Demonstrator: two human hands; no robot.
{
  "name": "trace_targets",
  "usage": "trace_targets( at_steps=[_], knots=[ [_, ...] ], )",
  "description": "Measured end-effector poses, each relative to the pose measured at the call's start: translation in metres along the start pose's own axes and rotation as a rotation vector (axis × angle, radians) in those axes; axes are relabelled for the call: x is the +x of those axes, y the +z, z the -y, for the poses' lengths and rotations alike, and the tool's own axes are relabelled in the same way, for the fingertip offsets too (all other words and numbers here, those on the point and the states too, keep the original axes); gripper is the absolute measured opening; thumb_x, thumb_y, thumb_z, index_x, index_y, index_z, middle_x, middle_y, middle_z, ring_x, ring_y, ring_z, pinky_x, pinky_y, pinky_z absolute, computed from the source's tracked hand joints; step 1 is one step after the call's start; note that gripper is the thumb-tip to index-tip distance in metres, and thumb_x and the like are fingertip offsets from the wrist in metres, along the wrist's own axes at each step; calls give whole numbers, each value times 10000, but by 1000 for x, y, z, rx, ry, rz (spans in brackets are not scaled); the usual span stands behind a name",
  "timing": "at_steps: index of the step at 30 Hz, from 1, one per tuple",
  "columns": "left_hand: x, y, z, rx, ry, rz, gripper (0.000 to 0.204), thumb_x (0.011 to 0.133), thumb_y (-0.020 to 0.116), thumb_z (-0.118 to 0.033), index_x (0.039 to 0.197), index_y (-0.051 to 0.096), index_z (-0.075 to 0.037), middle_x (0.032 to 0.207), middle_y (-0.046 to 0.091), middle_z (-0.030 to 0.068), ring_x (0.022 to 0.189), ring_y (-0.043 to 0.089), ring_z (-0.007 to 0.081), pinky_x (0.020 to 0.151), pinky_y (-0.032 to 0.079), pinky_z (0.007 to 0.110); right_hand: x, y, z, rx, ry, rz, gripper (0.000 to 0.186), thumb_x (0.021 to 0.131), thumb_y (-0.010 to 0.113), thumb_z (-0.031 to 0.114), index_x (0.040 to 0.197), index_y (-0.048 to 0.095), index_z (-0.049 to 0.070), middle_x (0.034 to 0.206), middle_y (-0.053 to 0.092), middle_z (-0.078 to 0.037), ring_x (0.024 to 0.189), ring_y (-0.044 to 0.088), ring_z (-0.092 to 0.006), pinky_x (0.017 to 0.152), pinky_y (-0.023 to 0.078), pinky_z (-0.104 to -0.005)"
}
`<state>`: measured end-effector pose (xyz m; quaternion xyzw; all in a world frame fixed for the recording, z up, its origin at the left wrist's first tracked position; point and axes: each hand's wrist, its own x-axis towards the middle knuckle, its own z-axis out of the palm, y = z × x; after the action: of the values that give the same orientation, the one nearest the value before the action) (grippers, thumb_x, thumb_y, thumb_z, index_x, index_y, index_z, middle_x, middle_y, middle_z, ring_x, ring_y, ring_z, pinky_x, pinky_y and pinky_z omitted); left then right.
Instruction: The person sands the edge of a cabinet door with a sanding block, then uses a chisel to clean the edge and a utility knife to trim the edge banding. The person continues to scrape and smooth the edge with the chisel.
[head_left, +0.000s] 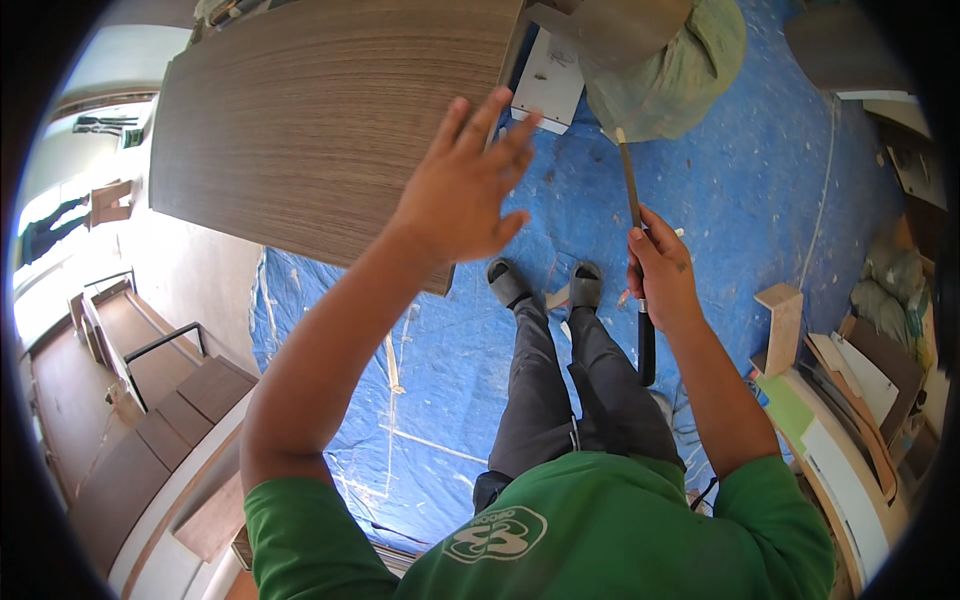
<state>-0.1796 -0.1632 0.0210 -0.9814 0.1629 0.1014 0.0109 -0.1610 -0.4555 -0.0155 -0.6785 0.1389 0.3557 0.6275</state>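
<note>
My left hand hovers at the right edge of a large wood-grain board, its fingers spread and holding nothing. Whether any fingertip touches the board's edge I cannot tell. In my right hand is a long, narrow file with a black handle, my fingers wrapped round its middle. Its thin brownish blade points away from me, and the black handle end sticks out below my palm. The blade's tip comes close to a greenish cloth sack.
A blue tarp with scraps and white marks covers the floor under my sandals. A white box-like piece sits beside the board. Offcuts and panels lie at the right, near a small wooden bracket. Brown boards lie at the left.
</note>
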Motion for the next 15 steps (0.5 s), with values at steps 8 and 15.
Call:
trace_targets(
  at_steps=[8, 15],
  knots=[
    [-51, -7, -41, -450, 158, -152, 611, 965, 699, -317, 1515, 531, -112, 1626, 470, 104, 1518, 417, 299, 1251, 307, 541, 3, 10, 19, -68, -108, 108, 525, 1097, 576, 245, 1593, 457, 122, 774, 517, 22, 509, 469, -54, 427, 392, -242],
    [-47, 26, -22, -261, -391, -277, 809, 1030, 563, -500, 1635, 322, -20, 1715, 286, 175, 1609, 223, 322, 1296, 141, 556, 11, 37, 30, -194, -263, 146, 546, 1114, 548, 202, 1635, 396, 138, 814, 497, 43, 562, 477, -38, 509, 461, -229]
  ],
)
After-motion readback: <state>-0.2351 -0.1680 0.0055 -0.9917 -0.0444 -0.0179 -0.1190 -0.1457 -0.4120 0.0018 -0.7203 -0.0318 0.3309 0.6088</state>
